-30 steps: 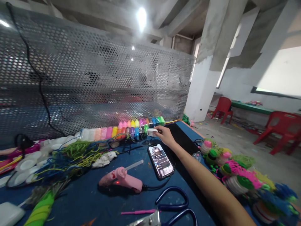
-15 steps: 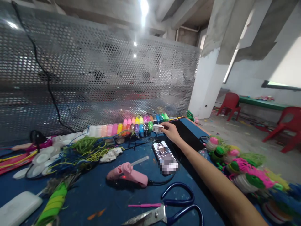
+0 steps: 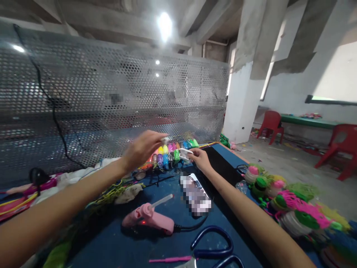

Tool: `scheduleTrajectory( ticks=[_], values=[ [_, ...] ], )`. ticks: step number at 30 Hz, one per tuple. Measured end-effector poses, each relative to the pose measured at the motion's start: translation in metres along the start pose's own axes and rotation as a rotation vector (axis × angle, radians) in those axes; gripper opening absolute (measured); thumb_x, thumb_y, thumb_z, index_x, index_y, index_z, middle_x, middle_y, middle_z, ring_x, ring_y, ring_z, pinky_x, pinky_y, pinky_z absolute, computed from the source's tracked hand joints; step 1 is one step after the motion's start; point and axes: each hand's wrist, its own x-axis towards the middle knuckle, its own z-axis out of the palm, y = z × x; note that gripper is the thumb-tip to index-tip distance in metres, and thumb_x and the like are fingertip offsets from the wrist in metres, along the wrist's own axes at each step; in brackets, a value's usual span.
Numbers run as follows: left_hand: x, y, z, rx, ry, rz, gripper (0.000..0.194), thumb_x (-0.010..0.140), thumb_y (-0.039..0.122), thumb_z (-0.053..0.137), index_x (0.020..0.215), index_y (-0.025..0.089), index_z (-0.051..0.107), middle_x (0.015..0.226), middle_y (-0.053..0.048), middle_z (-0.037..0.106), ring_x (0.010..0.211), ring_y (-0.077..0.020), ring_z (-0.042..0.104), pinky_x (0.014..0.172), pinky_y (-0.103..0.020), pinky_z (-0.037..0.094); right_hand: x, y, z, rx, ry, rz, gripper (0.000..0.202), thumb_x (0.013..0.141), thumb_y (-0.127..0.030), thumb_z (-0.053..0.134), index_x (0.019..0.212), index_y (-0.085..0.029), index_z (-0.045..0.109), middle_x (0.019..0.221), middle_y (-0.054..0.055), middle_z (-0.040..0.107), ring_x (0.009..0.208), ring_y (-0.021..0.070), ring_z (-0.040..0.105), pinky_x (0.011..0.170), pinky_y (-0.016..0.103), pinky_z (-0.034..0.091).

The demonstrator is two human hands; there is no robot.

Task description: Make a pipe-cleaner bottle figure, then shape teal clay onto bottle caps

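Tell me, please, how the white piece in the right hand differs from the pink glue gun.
The white piece is held up in the right hand, while the glue gun lies on the blue table. The white piece is plain white; the glue gun is pink with a red light showing. The glue gun has a black cord; none shows on the white piece.

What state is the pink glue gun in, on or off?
Most likely on: the pink glue gun shows a lit red light on its body. Whether it is hot, I cannot tell.
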Motion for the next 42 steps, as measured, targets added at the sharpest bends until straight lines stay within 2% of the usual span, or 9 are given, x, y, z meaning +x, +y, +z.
scheduleTrajectory(
  ticks=[4,6,9,16,22,29,32,36,42],
  values=[
    [0.007,-0.02,0.06,-0.006,-0.25,0.125,0.024,0.093,0.023,0.043,0.106,0.018,0.062,0.09,-0.007,0.063,0.081,-0.0151,0.059,0.07,-0.027,0.049,0.0,-0.001,0.0,0.045,0.005,0.038,0.025,0.065,-0.039,0.064,0.078,-0.017,0.065,0.066,0.002,0.066,0.055,0.0152,0.058,0.049,0.026,0.048],
    [0.009,-0.023,0.085,-0.024,-0.254,0.121,0.026,0.094,0.025,0.041,0.104,0.015,0.063,0.09,-0.008,0.063,0.082,-0.0151,0.059,0.072,-0.027,0.049,0.001,-0.003,-0.002,0.064,-0.003,0.053,0.026,0.064,-0.039,0.065,0.079,-0.018,0.065,0.068,0.002,0.067,0.058,0.0164,0.06,0.051,0.027,0.049],
    [0.009,-0.021,0.102,-0.055,-0.249,0.112,0.027,0.095,0.026,0.04,0.104,0.014,0.062,0.088,-0.008,0.063,0.082,-0.0147,0.058,0.074,-0.026,0.047,0.002,-0.006,-0.007,0.088,-0.014,0.078,0.027,0.062,-0.039,0.068,0.079,-0.018,0.065,0.069,0.002,0.067,0.06,0.0172,0.061,0.053,0.028,0.05],
    [0.0,-0.034,0.101,-0.058,-0.255,0.102,0.021,0.09,0.028,0.05,0.098,0.022,0.068,0.095,-0.009,0.064,0.09,-0.0178,0.056,0.08,-0.032,0.046,0.002,-0.008,-0.009,0.113,-0.005,0.13,0.029,0.06,-0.04,0.07,0.078,-0.018,0.066,0.066,0.001,0.067,0.058,0.0156,0.059,0.052,0.027,0.049],
    [-0.001,-0.041,0.101,-0.127,-0.25,0.002,0.016,0.081,0.029,0.064,0.095,0.031,0.072,0.106,-0.006,0.061,0.102,-0.0193,0.053,0.09,-0.038,0.043,0.001,-0.005,-0.007,0.124,0.003,0.156,0.027,0.059,-0.036,0.07,0.077,-0.018,0.066,0.065,0.0,0.066,0.057,0.0146,0.058,0.051,0.026,0.048],
    [-0.001,-0.028,0.112,-0.568,-0.194,-0.401,0.017,0.078,0.031,0.065,0.09,0.019,0.067,0.093,-0.005,0.066,0.09,-0.0187,0.062,0.081,-0.035,0.048,0.002,-0.009,-0.007,0.13,0.031,0.143,0.027,0.06,-0.037,0.07,0.079,-0.017,0.066,0.066,0.0,0.066,0.059,0.0147,0.059,0.053,0.025,0.047],
    [0.0,-0.026,0.12,-0.666,-0.204,-0.456,0.026,0.079,0.027,0.063,0.102,0.016,0.056,0.086,-0.004,0.067,0.083,-0.0177,0.066,0.073,-0.032,0.051,0.002,-0.011,-0.009,0.134,0.039,0.129,0.027,0.06,-0.036,0.07,0.079,-0.017,0.066,0.066,0.0,0.066,0.057,0.0135,0.057,0.052,0.025,0.047],
    [0.002,-0.03,0.123,-0.768,-0.291,-0.456,0.045,0.066,0.021,0.073,0.106,0.016,0.052,0.089,-0.004,0.068,0.082,-0.0186,0.067,0.071,-0.032,0.051,0.003,-0.013,-0.009,0.131,0.036,0.114,0.029,0.058,-0.036,0.072,0.078,-0.016,0.067,0.065,0.0,0.065,0.056,0.013,0.056,0.051,0.024,0.045],
    [0.002,-0.038,0.126,-0.795,-0.302,-0.476,0.036,0.063,0.021,0.074,0.094,0.015,0.056,0.086,-0.002,0.067,0.081,-0.0169,0.065,0.073,-0.03,0.049,0.002,-0.019,-0.01,0.149,0.022,0.138,0.038,0.067,-0.051,0.066,0.079,-0.015,0.069,0.072,0.003,0.068,0.062,0.0147,0.06,0.053,0.025,0.049]
  ],
)
